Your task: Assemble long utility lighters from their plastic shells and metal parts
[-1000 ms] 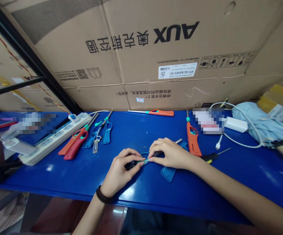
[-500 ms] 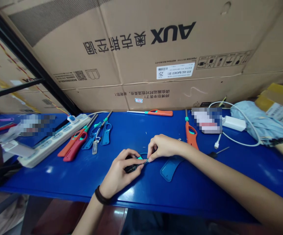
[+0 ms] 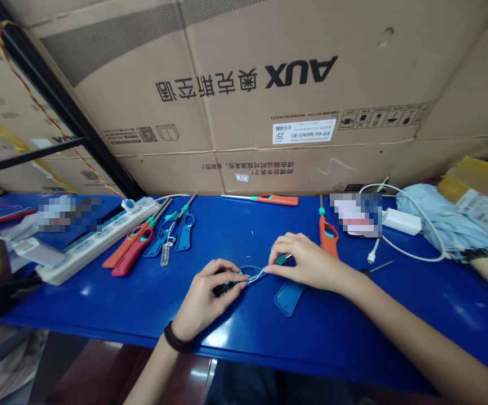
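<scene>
My left hand pinches a small black part with thin wires running out of it, low on the blue table. My right hand pinches the other end of those wires, with a teal piece showing under its fingers. A blue lighter shell half lies flat just below my right hand. An orange stick lighter lies right behind that hand.
At the left lie a white power strip, orange lighters and blue lighter shells. Another orange lighter rests by the big cardboard box. A white charger with cable, a folded umbrella and a screwdriver are at the right.
My right hand has moved to the right, away from my left hand, drawing the thin wires out between them. The camera view has shifted slightly.
</scene>
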The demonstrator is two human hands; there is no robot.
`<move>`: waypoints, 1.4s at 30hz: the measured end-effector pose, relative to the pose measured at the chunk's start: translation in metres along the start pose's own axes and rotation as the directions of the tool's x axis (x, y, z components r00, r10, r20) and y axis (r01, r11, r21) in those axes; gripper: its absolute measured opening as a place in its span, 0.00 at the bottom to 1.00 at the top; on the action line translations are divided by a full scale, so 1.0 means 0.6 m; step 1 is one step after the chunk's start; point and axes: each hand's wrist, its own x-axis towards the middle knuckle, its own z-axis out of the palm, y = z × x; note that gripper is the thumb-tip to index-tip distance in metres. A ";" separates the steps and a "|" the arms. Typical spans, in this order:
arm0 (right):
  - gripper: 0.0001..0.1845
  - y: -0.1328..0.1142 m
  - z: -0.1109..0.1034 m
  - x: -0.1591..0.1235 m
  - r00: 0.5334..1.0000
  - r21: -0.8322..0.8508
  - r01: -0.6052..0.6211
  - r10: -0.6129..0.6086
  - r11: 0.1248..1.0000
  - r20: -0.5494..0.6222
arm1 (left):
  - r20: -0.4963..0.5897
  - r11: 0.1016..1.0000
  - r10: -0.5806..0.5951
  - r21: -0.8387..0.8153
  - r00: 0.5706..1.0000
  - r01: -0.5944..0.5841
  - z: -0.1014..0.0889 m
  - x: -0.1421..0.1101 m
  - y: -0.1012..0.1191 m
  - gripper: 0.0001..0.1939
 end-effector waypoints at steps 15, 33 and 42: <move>0.14 0.010 -0.012 -0.091 0.991 -0.052 0.012 -0.005 0.999 0.136 | -0.011 0.976 0.062 0.210 0.998 -0.058 -0.012 -0.001 0.011 0.15; 0.26 -0.040 0.038 -0.025 0.985 0.091 0.167 -0.170 0.982 0.032 | -0.381 0.898 -0.439 -0.213 0.814 0.385 -0.021 -0.101 0.053 0.08; 0.24 -0.018 0.052 -0.005 0.965 0.011 0.256 -0.255 0.967 -0.063 | -0.254 0.688 -0.715 -0.417 0.651 0.594 -0.064 -0.082 0.014 0.20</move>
